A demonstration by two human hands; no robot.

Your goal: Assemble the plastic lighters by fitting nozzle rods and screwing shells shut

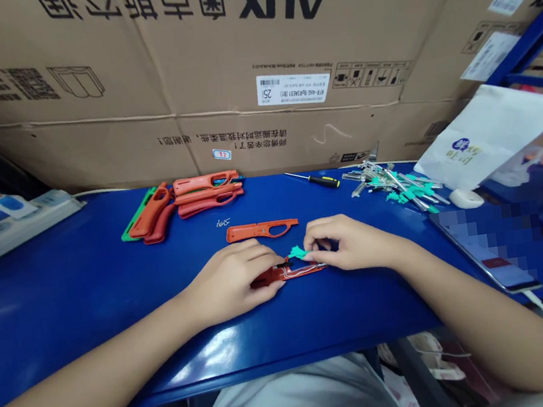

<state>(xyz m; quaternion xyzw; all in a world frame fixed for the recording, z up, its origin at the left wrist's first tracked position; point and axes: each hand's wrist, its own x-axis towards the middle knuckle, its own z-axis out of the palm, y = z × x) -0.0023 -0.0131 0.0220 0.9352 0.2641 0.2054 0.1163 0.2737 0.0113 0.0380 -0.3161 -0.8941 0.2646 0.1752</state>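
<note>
My left hand is closed around the handle end of a red lighter shell half, lying on the blue table with its inside facing up. Thin pale wire or tube runs along the shell, and a small black part shows by my left fingertips. My right hand pinches a small green plastic trigger piece just above the shell's opening. Just beyond my hands rests an orange lighter shell half, its oval finger hole towards the right.
Several orange, red and green lighter shells lie at the back left. A screwdriver lies right of them, beside a pile of metal tubes with green pieces. A phone, white bag and power strip flank the work area.
</note>
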